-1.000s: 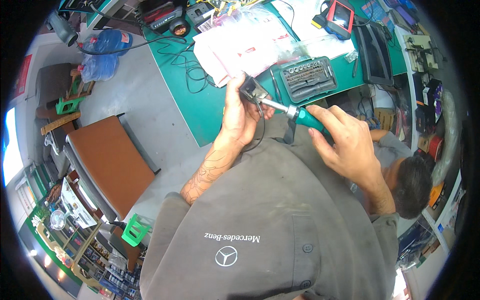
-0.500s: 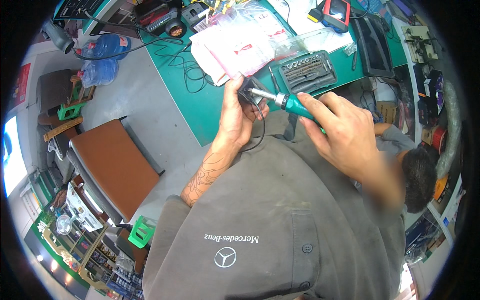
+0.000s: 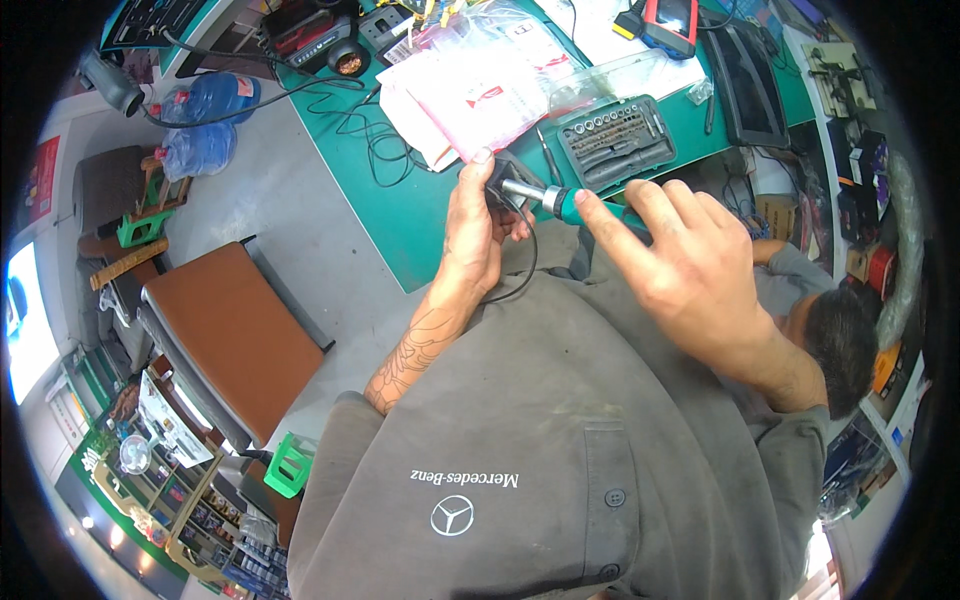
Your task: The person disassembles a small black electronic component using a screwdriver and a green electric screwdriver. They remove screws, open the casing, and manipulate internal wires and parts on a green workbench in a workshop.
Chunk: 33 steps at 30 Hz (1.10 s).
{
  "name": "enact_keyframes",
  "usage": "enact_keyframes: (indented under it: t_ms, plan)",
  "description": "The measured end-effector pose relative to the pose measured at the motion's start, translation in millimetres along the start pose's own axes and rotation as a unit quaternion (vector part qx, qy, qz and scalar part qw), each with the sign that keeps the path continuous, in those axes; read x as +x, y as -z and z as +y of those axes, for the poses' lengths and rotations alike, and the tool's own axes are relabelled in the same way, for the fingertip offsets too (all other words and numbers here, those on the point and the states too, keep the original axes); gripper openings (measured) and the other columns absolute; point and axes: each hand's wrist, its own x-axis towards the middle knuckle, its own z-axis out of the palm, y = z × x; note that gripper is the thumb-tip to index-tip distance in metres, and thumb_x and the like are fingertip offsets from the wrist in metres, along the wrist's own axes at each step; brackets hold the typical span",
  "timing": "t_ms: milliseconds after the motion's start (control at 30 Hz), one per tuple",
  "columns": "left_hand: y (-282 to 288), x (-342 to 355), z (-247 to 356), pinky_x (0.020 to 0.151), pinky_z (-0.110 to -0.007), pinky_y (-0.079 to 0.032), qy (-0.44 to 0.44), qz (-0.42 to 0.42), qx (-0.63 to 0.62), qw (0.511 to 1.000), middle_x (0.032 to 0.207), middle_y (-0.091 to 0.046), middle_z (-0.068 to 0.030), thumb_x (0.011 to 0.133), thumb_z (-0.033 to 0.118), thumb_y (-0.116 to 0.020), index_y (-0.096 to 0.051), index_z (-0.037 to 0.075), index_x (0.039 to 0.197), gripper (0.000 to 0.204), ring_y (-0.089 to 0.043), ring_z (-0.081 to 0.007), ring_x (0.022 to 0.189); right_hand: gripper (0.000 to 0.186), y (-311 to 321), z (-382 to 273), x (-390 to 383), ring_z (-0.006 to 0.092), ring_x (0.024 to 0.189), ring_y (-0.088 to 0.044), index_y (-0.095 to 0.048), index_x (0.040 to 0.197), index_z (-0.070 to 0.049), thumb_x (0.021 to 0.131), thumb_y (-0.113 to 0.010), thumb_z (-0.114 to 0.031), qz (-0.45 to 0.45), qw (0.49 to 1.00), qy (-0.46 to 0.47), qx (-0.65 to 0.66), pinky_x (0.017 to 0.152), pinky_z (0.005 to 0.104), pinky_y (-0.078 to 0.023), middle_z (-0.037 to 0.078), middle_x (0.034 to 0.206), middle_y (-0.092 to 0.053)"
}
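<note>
My left hand [image 3: 470,230] is closed around a small black device [image 3: 497,183], its thumb along the upper edge. A thin black cable [image 3: 534,250] loops down from the device past my wrist. My right hand [image 3: 690,265] grips a screwdriver [image 3: 568,204] with a green handle and a silver shaft. Its index finger lies against the handle near the collar, while the rest of the handle is mostly hidden under the hand. The shaft's tip meets the device; the exact contact point is too small to make out.
On the green table [image 3: 350,200] lie an open bit set [image 3: 618,145], a slim dark screwdriver [image 3: 550,157], plastic packets [image 3: 470,95], a red handheld device [image 3: 670,25] and a black tablet [image 3: 745,85]. A brown chair [image 3: 235,340] stands left. Another person [image 3: 835,340] is at the right.
My right hand has turned about the screwdriver handle, its fingers now straighter and its thumb out of sight. The device and screwdriver have shifted only slightly.
</note>
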Motion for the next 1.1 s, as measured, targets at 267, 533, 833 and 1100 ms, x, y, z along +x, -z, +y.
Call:
enact_keyframes:
  t_ms: [267, 533, 833, 1100]
  plan:
    - [2.7, 2.9, -3.4, 0.045, -0.025, -0.040, -0.040, 0.003, 0.056, 0.998, 0.068, -0.059, -0.0045, 0.094, 0.050, -0.045, -0.053, 0.008, 0.098, 0.043, -0.054, -0.0125, 0.052, 0.032, -2.1, 7.4, 4.1, 0.0169, 0.077, -0.056, -0.066, 0.099, 0.001, 0.072, -0.063, -0.015, 0.010, 0.988, 0.141, -0.057, 0.057, 0.0255, -0.041, 0.008, 0.089, -0.060]
    - [7.4, 5.0, 0.2, 0.044, -0.024, -0.036, -0.115, 0.010, 0.151, 0.982, 0.065, -0.057, -0.0044, 0.090, 0.053, -0.050, -0.054, 0.003, 0.103, 0.051, -0.049, -0.0110, 0.048, 0.037, -5.5, 8.3, 1.2, 0.0272, 0.077, -0.064, -0.065, 0.108, 0.005, 0.072, -0.068, -0.001, -0.064, 0.978, -0.009, 0.196, 0.061, 0.0351, -0.053, 0.016, 0.100, -0.065]
    - [10.5, 10.8, -4.1, 0.044, -0.024, -0.034, -0.128, 0.004, 0.125, 0.984, 0.063, -0.056, -0.0037, 0.089, 0.055, -0.051, -0.055, 0.003, 0.100, 0.053, -0.047, -0.0105, 0.047, 0.035, -20.7, 13.0, -0.4, 0.0286, 0.078, -0.066, -0.062, 0.107, 0.002, 0.072, -0.068, 0.000, -0.050, 0.936, -0.113, 0.331, 0.062, 0.0356, -0.053, 0.016, 0.094, -0.064]
    - [8.1, 9.5, -9.7, 0.040, -0.024, -0.032, -0.033, 0.019, 0.088, 0.995, 0.063, -0.048, -0.0017, 0.094, 0.046, -0.051, -0.054, 0.004, 0.088, 0.043, -0.044, -0.0102, 0.043, 0.033, -22.7, -0.4, -4.0, 0.0136, 0.066, -0.055, -0.064, 0.102, 0.000, 0.072, -0.064, -0.013, 0.009, 0.987, 0.129, -0.100, 0.048, 0.0209, -0.045, 0.003, 0.080, -0.056]
